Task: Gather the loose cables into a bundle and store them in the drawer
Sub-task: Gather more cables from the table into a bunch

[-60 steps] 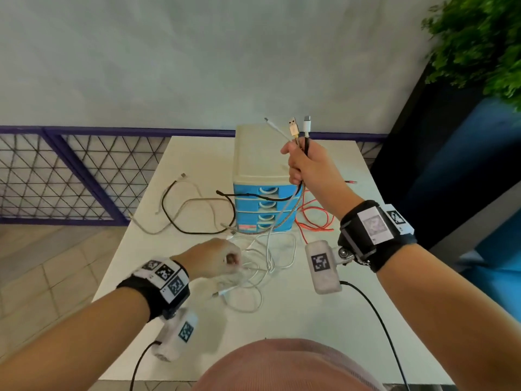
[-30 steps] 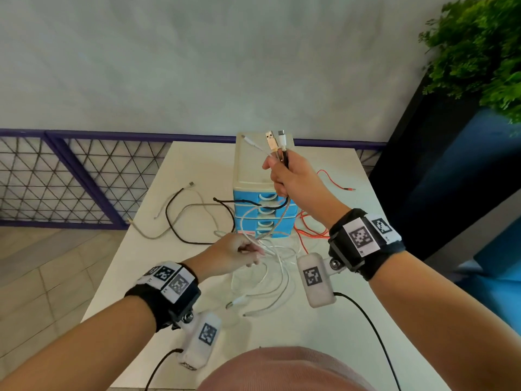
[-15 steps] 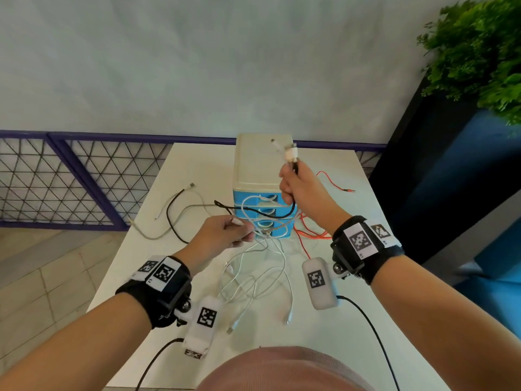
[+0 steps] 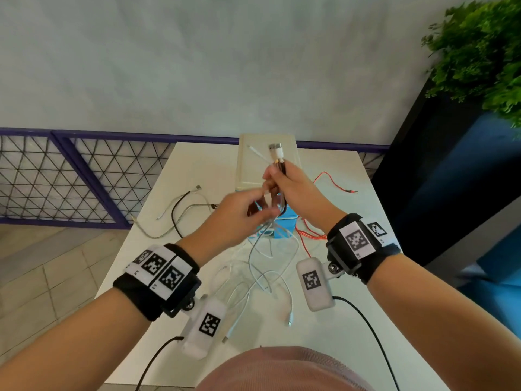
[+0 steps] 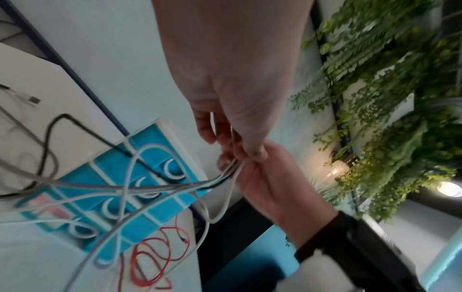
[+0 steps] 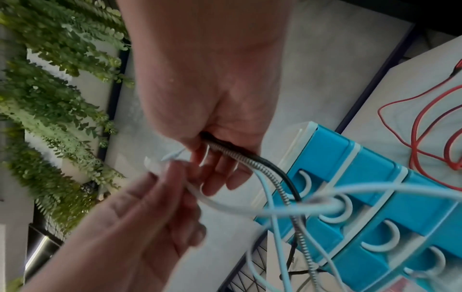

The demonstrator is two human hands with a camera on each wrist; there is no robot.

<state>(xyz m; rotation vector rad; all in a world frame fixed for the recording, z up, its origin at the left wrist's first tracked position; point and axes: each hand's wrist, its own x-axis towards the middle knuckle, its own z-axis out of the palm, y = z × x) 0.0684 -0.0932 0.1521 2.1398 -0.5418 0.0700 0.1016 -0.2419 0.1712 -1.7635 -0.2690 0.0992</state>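
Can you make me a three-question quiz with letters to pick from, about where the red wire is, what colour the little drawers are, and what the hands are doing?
1. Where does the red cable lie?
A. on the table, right of the drawer unit
B. inside a drawer
C. on the floor

2. What colour are the drawer fronts of the drawer unit?
A. green
B. blue
C. yellow

3. What is the right hand doing?
A. lying flat on the table
B. gripping several cable ends, held up
C. pulling a drawer open

Answers: 1 A, its loops rest on the white table beside the unit. 2 B, the wrist views show blue fronts with white curved handles. 3 B, plugs stick up above its fist, while the left hand pinches a white cable next to it.
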